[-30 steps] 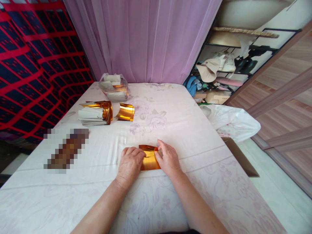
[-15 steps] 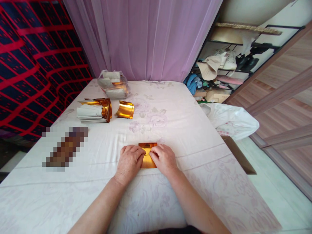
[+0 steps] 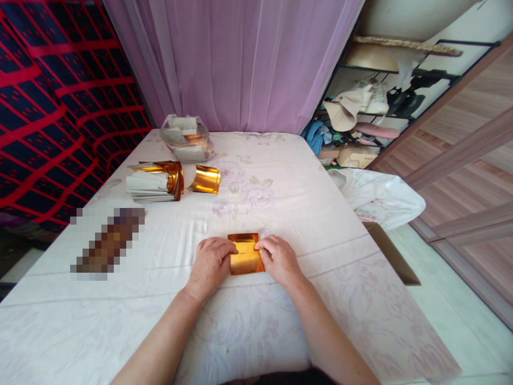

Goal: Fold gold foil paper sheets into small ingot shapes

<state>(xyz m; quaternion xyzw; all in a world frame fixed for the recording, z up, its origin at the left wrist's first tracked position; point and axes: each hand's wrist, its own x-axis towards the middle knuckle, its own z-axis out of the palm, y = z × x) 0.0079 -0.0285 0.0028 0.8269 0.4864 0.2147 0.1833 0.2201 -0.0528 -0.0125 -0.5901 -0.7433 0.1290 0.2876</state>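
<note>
A sheet of gold foil paper (image 3: pixel 247 261) lies on the table close in front of me, with a crosswise line over its middle. My left hand (image 3: pixel 211 261) has its fingers closed on the paper's left edge. At the right edge, my right hand (image 3: pixel 281 260) pinches the paper between thumb and forefinger. Both thumbs are partly hidden by the fingers. Farther off to the left stands a stack of gold foil papers (image 3: pixel 175 179) with pale backs. A single curved gold foil sheet (image 3: pixel 206 180) rests beside that stack.
A clear plastic bag (image 3: pixel 186 140) holding more papers sits at the table's far left. A pixelated dark item (image 3: pixel 110 240) lies on the left of the flowered tablecloth (image 3: pixel 256 321). Beyond the right edge are a white bag (image 3: pixel 385 200), a cardboard piece (image 3: pixel 393 254) and shelves.
My right hand has slid outward to the right along the gold foil paper, so more of its surface shows. My left hand has shifted only slightly left.
</note>
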